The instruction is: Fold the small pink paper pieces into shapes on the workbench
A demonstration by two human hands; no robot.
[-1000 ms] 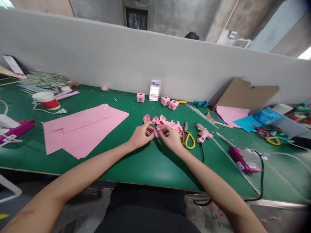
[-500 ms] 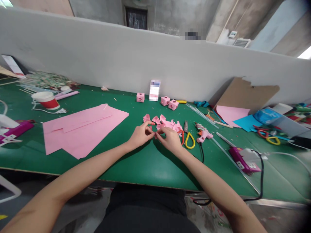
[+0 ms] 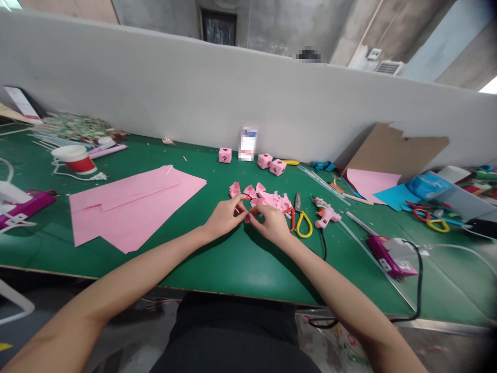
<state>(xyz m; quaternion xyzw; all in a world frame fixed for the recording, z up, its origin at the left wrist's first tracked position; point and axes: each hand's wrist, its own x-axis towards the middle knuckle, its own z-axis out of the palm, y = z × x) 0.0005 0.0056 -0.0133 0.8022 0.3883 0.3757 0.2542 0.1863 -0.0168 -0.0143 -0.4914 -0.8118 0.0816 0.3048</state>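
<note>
My left hand (image 3: 225,218) and my right hand (image 3: 271,223) meet fingertip to fingertip above the green table. Both are closed in a pinch on a small pink paper piece (image 3: 247,219), mostly covered by the fingers. Just beyond them lies a heap of pink paper scraps (image 3: 272,199). To the right of my right hand rest scissors (image 3: 304,224) with one yellow and one red-orange handle. A pink glue gun (image 3: 326,215) with a black cord lies further right. Toward the back stand folded pink paper cubes, one (image 3: 225,155) apart and two (image 3: 277,167) together.
Large pink paper sheets (image 3: 128,217) cover the table at left, near a paper cup (image 3: 74,159). Purple power strips lie at left and right (image 3: 390,256). Cardboard (image 3: 396,153) leans on the grey partition (image 3: 155,88). A clear stick (image 3: 376,264) crosses the right side.
Both hands keep their pinch in nearly the same place, with only slight finger movement around the pink piece. The whole view has shifted a little.
</note>
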